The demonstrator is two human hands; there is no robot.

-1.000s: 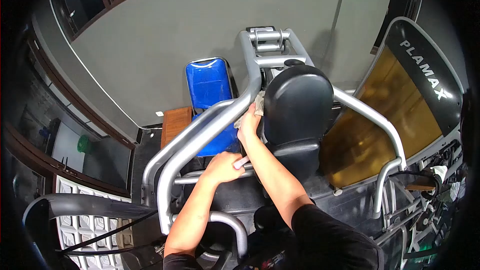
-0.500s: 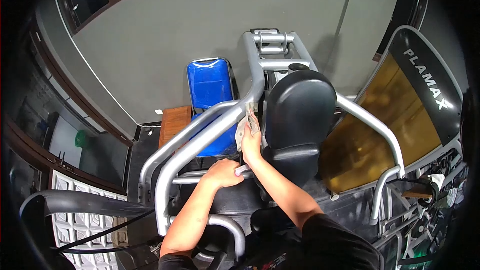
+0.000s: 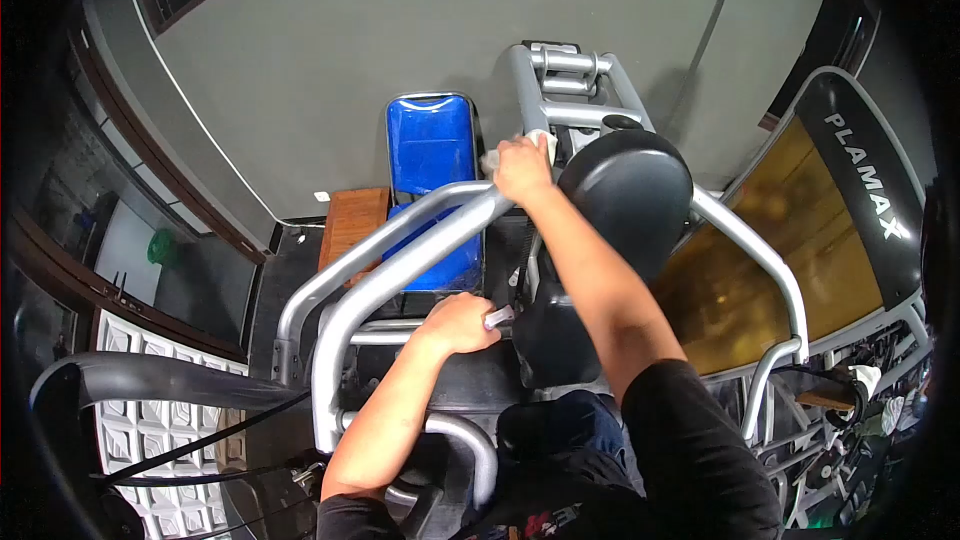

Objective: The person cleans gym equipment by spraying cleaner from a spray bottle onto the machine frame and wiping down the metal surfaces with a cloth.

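Observation:
My right hand (image 3: 524, 172) is curled over the silver tube frame (image 3: 415, 258) of a gym machine, at the upper bend beside the black padded backrest (image 3: 628, 200). A pale cloth (image 3: 545, 144) is pressed between that hand and the tube, and mostly hidden by the fingers. Lower down, my left hand (image 3: 458, 324) is closed around a short, whitish, translucent object (image 3: 498, 317). Only its end sticks out past the thumb, so its kind does not show.
Behind the frame stands a blue chair (image 3: 430, 145) next to a wooden box or stool (image 3: 355, 225). A PLAMAX panel (image 3: 800, 230) rises on the right. A dark curved bar (image 3: 180, 380) and white patterned blocks (image 3: 150, 450) lie at the left.
My right hand has moved up along the tube with the cloth, from its inner side to over the top. My left hand has shifted slightly up and right. The view has tilted a little.

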